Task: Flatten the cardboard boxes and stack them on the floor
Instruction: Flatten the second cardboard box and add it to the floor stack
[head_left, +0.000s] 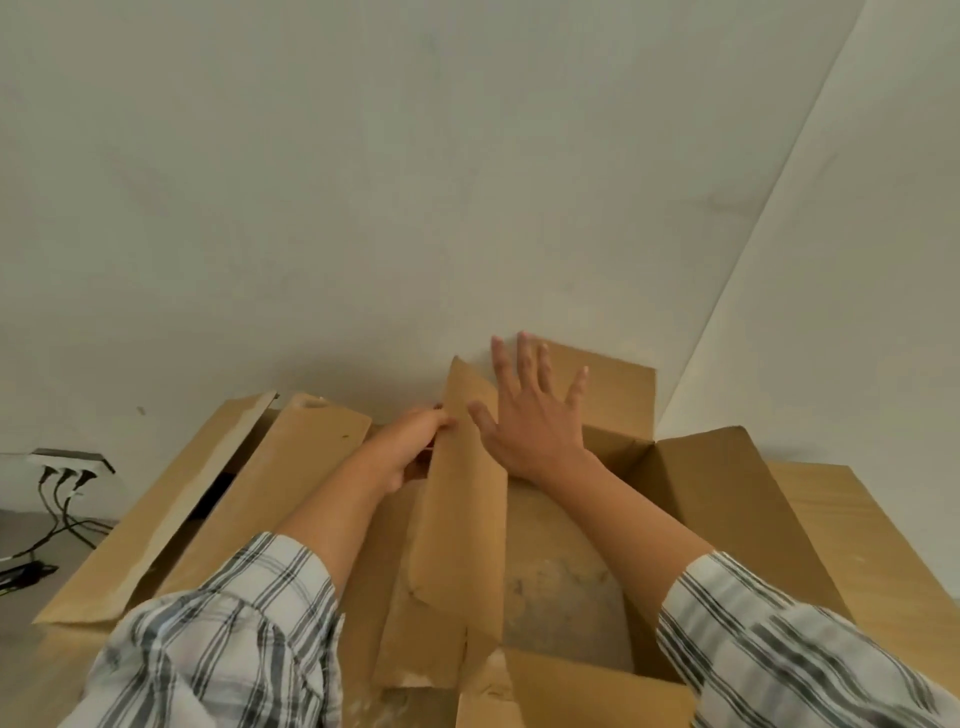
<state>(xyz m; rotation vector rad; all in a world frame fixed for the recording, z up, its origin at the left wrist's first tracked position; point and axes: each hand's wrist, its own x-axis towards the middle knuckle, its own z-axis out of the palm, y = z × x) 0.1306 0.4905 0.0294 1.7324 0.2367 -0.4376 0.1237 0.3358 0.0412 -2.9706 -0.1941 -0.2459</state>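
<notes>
While the open cardboard box (717, 499) stood on the floor against the white wall (467, 182), the person worked on a narrow cardboard panel (462, 519) that rose upright from its middle. The left hand (410, 447) gripped the panel's left edge, its fingers (439, 418) closed around the board with the thumb side toward the camera, apparently to hold it steady. The right hand (535, 415) lay flat against the panel's upper right side and the rear flap (618, 384), fingers spread wide and gripping nothing, seemingly to press the board over. The box's flaps (810, 525) were splayed outward, so the box was not yet flattened. A second cardboard box (197, 514) lay just beside it on the left, partly collapsed. Cables (57, 499) ran from wall sockets at the far left.
</notes>
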